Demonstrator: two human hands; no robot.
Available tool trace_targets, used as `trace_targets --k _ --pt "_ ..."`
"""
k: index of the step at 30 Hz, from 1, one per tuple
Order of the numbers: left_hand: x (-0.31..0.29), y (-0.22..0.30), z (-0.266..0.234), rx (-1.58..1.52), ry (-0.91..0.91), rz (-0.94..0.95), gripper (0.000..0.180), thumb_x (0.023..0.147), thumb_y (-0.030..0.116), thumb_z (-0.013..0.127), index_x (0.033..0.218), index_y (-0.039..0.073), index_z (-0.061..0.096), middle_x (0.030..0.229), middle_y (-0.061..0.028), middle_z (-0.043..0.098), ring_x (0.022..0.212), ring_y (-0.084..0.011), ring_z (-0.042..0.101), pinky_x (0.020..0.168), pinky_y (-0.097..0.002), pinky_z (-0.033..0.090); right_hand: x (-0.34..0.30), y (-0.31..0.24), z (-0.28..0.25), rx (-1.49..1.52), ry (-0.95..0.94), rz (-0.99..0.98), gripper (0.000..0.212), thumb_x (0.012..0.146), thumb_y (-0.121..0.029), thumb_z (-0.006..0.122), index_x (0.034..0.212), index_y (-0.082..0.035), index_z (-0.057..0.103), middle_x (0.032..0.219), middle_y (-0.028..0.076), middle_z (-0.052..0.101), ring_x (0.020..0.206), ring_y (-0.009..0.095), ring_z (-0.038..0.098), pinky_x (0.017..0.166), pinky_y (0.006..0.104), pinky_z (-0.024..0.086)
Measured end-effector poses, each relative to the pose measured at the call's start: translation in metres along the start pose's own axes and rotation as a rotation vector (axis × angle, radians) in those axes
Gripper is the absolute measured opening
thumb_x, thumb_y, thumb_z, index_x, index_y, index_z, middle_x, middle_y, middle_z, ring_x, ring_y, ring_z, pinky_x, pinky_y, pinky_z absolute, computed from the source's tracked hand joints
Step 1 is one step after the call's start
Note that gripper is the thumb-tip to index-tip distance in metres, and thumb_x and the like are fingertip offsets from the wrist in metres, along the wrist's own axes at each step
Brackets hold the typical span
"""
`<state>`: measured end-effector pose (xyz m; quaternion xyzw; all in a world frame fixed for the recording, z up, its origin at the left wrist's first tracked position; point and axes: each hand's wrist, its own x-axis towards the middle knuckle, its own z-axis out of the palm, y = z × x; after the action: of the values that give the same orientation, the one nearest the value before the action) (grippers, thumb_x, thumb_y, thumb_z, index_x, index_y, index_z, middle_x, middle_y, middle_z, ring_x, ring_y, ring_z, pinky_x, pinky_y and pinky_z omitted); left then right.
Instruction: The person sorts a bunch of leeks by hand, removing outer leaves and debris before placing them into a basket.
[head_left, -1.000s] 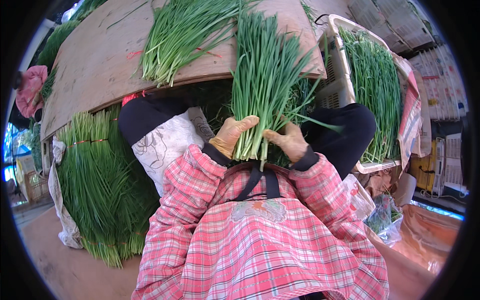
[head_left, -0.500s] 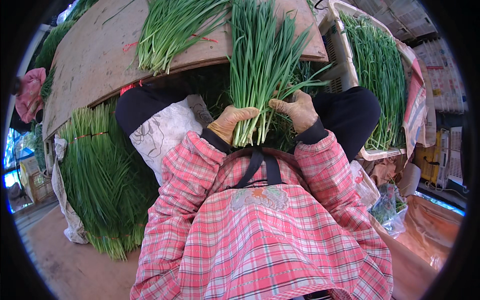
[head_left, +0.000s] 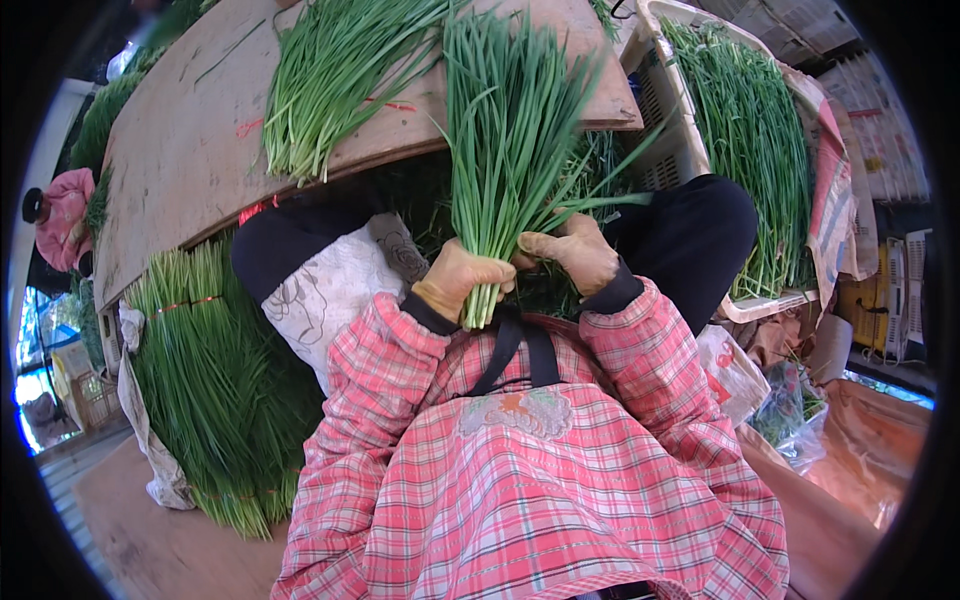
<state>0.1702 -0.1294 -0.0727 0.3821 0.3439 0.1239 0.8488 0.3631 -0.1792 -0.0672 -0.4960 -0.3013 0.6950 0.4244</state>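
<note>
A loose bunch of garlic chives (head_left: 505, 150) stands nearly upright before my lap, leaves fanning away and pale stem ends toward me. My left hand (head_left: 462, 278), in a tan glove, is wrapped round the lower stems, with the cut ends poking out below the fist. At the bunch's right side is my right hand (head_left: 578, 255), gloved too, closed on a few stray chive leaves that slant out to the right. Its thumb touches the stems near my left hand; its fingertips are partly hidden. Another heap of chives (head_left: 340, 80) lies on the wooden board (head_left: 190, 130) beyond.
A cream plastic crate (head_left: 672, 110) full of chives stands at the right. Tied chive bundles (head_left: 215, 370) are stacked at my left. Red ties (head_left: 390, 105) lie on the board. A clear plastic bag (head_left: 790, 410) is at lower right. Another person in pink (head_left: 65, 220) is at far left.
The bunch has come nearer to me, and my left fist now wraps it more fully. My right hand has moved slightly left and down, close against my left. The view has shifted a little.
</note>
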Motion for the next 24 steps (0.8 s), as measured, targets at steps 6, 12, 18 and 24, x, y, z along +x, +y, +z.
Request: trace_targets --k 6,12,18,24 --pt "-0.029 0.007 0.028 0.274 0.172 0.184 0.041 0.061 -0.005 0.064 0.101 -0.003 0.053 0.077 -0.0082 0.062 0.059 -0.0134 0.057 0.052 -0.0248 0.047 -0.015 -0.037 0.033 -0.062 0.371 -0.18 0.042 0.072 -0.02 0.072 0.101 0.005 0.052 0.09 0.011 0.061 0.08 0.018 0.059 0.07 0.0297 0.048" --pt "-0.063 0.017 0.02 0.103 0.231 0.281 0.046 0.061 -0.006 0.069 0.104 -0.002 0.05 0.081 -0.0102 0.06 0.062 -0.0164 0.058 0.054 -0.0262 0.048 -0.012 -0.032 0.047 0.27 0.272 -0.236 0.035 0.071 -0.009 0.071 0.096 0.008 0.052 0.084 0.012 0.062 0.073 0.02 0.062 0.066 0.0311 0.052" --pt "-0.085 0.007 0.009 0.022 0.195 0.305 0.043 0.062 -0.006 0.066 0.101 -0.004 0.049 0.076 -0.0107 0.058 0.057 -0.018 0.057 0.051 -0.0286 0.047 -0.028 -0.039 0.063 -0.15 0.343 0.034 0.04 0.078 -0.023 0.067 0.091 0.012 0.052 0.081 0.012 0.061 0.071 0.017 0.062 0.065 0.0272 0.051" --pt "-0.116 0.01 0.003 0.135 0.279 0.289 0.043 0.062 -0.003 0.066 0.102 -0.003 0.051 0.08 -0.009 0.059 0.062 -0.016 0.057 0.055 -0.0277 0.048 -0.049 -0.036 0.043 -0.096 -0.159 0.052 0.026 0.083 -0.019 0.062 0.1 0.0 0.059 0.084 0.01 0.063 0.071 0.015 0.059 0.064 0.0258 0.049"
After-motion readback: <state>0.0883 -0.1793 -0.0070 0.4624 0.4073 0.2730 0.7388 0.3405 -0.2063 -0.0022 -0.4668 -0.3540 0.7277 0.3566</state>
